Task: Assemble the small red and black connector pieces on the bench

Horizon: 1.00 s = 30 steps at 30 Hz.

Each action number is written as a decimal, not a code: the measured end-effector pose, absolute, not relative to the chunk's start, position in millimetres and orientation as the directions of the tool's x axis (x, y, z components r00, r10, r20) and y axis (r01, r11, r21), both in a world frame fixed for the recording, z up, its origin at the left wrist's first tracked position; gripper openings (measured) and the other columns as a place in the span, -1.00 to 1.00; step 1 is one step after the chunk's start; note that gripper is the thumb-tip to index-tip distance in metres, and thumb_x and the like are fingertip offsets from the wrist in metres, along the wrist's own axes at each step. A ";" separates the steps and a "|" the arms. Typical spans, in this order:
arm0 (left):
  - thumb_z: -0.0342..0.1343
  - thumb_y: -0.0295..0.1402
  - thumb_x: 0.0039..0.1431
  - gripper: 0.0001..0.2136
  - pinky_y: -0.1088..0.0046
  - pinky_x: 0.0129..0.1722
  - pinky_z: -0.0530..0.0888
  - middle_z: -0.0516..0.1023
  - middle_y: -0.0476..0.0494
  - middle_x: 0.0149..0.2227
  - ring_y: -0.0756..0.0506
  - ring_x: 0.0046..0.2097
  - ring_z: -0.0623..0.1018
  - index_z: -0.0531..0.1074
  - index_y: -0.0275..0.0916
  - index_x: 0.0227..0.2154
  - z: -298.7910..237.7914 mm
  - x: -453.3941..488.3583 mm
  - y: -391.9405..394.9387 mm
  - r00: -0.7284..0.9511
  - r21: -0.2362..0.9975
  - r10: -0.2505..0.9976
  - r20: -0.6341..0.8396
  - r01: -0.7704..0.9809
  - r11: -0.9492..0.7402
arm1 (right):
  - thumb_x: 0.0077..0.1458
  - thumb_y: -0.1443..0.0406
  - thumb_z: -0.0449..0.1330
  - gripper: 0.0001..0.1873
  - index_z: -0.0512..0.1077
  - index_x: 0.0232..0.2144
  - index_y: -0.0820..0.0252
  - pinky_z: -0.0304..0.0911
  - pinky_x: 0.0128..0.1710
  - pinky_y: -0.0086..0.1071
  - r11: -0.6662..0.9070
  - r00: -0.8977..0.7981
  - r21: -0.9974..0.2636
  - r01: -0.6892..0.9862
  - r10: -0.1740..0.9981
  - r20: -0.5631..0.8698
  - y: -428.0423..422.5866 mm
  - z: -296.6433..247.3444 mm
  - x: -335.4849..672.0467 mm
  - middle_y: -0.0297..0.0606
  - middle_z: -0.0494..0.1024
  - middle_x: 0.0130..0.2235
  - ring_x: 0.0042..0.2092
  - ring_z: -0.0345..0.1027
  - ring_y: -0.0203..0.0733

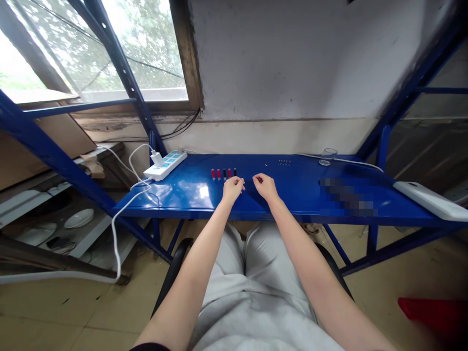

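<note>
Over the front middle of the blue table (186, 192), my left hand (233, 188) is closed with its fingertips drawn together. Anything in that grip is too small to make out. Just behind it stands a row of several small tubes, among them a red tube (218, 173) and a black tube (224, 172); the hand partly covers the right end of the row. A short gap to the right, my right hand (265, 186) is also closed in a pinch, and what it holds, if anything, is hidden. Several tiny metallic pieces (284, 162) lie farther back.
A white power strip (166, 165) with a plug and cable sits at the table's left. Toward the back right stands a clear glass (328, 156), with a blurred dark object (345, 197) in front of it. A white flat object (435, 201) lies at the right edge.
</note>
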<state>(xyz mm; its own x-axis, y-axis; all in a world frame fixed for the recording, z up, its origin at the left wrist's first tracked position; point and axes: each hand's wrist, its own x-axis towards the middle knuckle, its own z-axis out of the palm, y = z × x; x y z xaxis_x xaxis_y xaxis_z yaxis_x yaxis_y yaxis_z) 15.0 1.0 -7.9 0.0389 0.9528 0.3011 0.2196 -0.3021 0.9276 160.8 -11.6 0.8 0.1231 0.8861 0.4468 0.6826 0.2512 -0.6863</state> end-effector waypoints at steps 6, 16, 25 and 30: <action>0.03 -0.27 0.04 -0.80 0.55 -0.57 0.29 0.45 -0.03 -0.64 0.07 -0.66 0.35 0.41 -0.25 -0.58 -6.9 15.3 -0.4 0.023 0.932 0.955 0.297 0.211 -0.295 | 0.03 0.28 0.01 -0.78 0.45 -0.40 0.18 0.25 -0.29 -0.36 0.257 0.118 -0.686 0.681 0.886 0.448 -10.7 0.0 161.4 -0.23 0.53 -0.37 -0.32 0.38 -0.19; 0.02 -0.27 0.04 -0.80 0.56 -0.59 0.29 0.45 -0.03 -0.64 0.07 -0.66 0.34 0.41 -0.25 -0.58 -7.0 14.8 -0.3 0.028 0.928 0.950 0.310 0.207 -0.308 | 0.03 0.29 0.02 -0.79 0.45 -0.41 0.18 0.25 -0.29 -0.35 0.254 0.118 -0.688 0.680 0.888 0.444 -11.8 1.6 160.9 -0.23 0.53 -0.38 -0.32 0.38 -0.18; 0.00 -0.27 0.05 -0.79 0.54 -0.58 0.29 0.45 -0.04 -0.63 0.06 -0.66 0.35 0.40 -0.25 -0.58 -5.0 14.8 -2.0 0.022 0.924 0.952 0.306 0.235 -0.303 | 0.03 0.28 0.01 -0.77 0.46 -0.40 0.19 0.25 -0.29 -0.35 0.258 0.113 -0.685 0.681 0.887 0.447 -10.0 -0.6 161.9 -0.22 0.53 -0.37 -0.32 0.38 -0.18; -0.01 -0.26 0.05 -0.78 0.54 -0.57 0.30 0.45 -0.02 -0.63 0.07 -0.65 0.36 0.39 -0.25 -0.58 -3.8 14.3 -2.9 0.029 0.921 0.953 0.302 0.248 -0.299 | 0.02 0.28 0.01 -0.78 0.46 -0.41 0.18 0.24 -0.30 -0.35 0.265 0.119 -0.685 0.678 0.881 0.458 -8.8 -1.7 162.2 -0.24 0.53 -0.39 -0.33 0.37 -0.20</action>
